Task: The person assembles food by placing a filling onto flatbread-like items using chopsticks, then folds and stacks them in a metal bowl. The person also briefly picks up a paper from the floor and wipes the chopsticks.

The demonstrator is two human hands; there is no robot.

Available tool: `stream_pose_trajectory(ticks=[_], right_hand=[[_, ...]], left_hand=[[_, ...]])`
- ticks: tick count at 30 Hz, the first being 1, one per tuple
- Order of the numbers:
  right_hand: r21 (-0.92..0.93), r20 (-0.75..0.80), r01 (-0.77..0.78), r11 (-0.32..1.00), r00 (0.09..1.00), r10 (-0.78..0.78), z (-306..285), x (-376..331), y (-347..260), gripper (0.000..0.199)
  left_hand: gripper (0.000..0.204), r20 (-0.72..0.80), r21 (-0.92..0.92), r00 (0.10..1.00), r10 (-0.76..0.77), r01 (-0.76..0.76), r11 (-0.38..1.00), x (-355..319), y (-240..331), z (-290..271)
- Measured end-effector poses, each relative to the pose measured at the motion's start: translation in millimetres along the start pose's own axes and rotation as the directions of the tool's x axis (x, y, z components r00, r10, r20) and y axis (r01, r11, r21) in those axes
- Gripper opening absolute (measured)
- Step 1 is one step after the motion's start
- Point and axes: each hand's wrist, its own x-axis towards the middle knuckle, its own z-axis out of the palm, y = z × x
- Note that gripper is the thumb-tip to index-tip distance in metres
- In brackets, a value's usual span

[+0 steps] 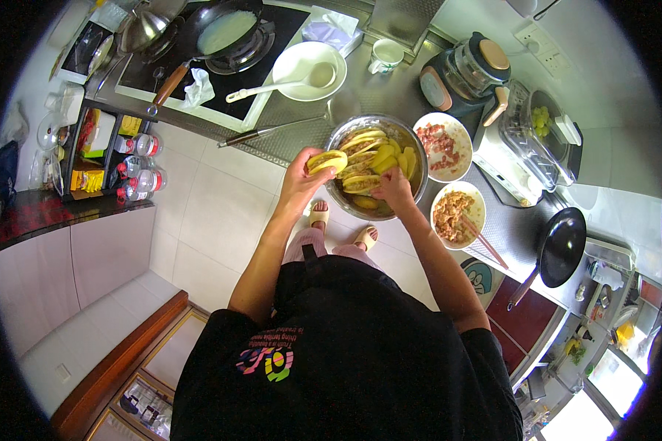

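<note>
My left hand [300,185] is closed round a filled yellow slice [326,161], held over the left rim of a metal bowl [332,187]. It looks like two round slices with a darker filling between them. Inside the bowl, several similar filled slices [361,183] lie beside plain pale yellow slices [385,156]. My right hand [396,192] reaches into the bowl from the right. Its fingers are closed down among the slices, and what they pinch is hidden.
Right of the bowl stand a dish of reddish chopped meat [440,145] and a bowl of brownish filling [454,215] with chopsticks [487,244]. A white bowl [279,70] with a ladle [272,89], a frying pan [192,44] on the hob and a black wok [563,246] are around.
</note>
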Motion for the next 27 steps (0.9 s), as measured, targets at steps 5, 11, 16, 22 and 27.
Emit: stream_pose_trajectory(ticks=[5,11,16,22,27], right_hand=[[0.176,0.177,-0.002,0.984,0.984,-0.03,-8,-11,-16,0.016],[-0.128,0.349,0.465,0.876,0.848,-0.399,-11,-22,-16,0.012],[-0.305,0.36,0.609,0.733,0.786,-0.503,-5,-23,-10,0.017],[-0.376,0.589,0.579,0.724,0.752,-0.295,-6,-17,-19,0.025],[-0.298,0.658,0.663,0.687,0.664,-0.355,-16,-15,-28,0.028]], left_hand=[[0.03,0.01,0.06,1.0,0.026,-0.026,0.998,-3,-3,2],[0.029,0.023,0.07,1.0,0.021,-0.023,0.997,-7,-7,7],[0.028,0.011,0.062,1.0,0.008,-0.009,0.998,-10,-8,12],[0.029,0.008,0.108,1.0,-0.026,0.025,0.994,-16,-6,19],[0.03,0.117,0.396,0.993,-0.011,-0.036,0.917,-17,-11,34]])
